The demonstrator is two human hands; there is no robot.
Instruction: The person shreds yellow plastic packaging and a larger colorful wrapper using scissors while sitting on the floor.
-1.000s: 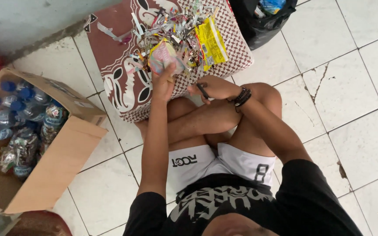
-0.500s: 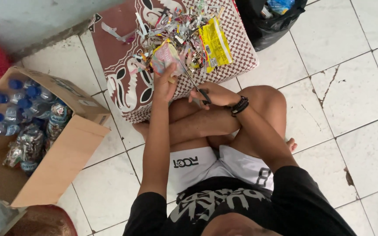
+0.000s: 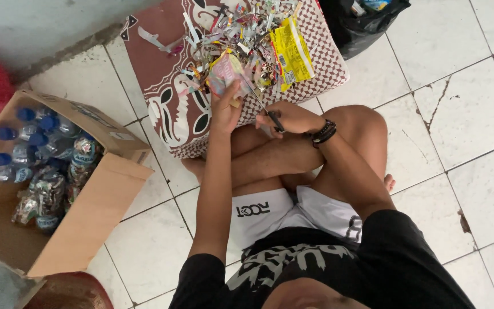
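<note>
One open brown cardboard box [image 3: 58, 229] sits at the far left on the white tiled floor [image 3: 464, 131], its inside filled with clear plastic bottles with blue caps [image 3: 35, 149] and some crumpled clear wrap. Just right of the box, a maroon and white patterned cloth [image 3: 167, 109] is spread on the tiles, and a heap of cut foil and paper snippets [image 3: 241, 34] lies on its upper part. The person sits cross-legged at the cloth's near edge. The left hand [image 3: 225, 109] is raised over the cloth, fingers closed around a small pink and yellow foil wrapper [image 3: 224, 71], held upright at the near edge of the heap. Just right of it, the right hand [image 3: 290, 119] is curled around the dark handles of a pair of metal scissors [image 3: 261, 103]; the blades slant up and to the left, with the tips at the wrapper's right side. Whether the blades touch the wrapper cannot be told. A dark beaded bracelet [image 3: 322, 133] circles the right wrist. A flat yellow snack packet [image 3: 293, 54] lies on the right side of the heap. Further right, at the top edge, stands a black plastic bag [image 3: 361, 28], just beside the cloth.
</note>
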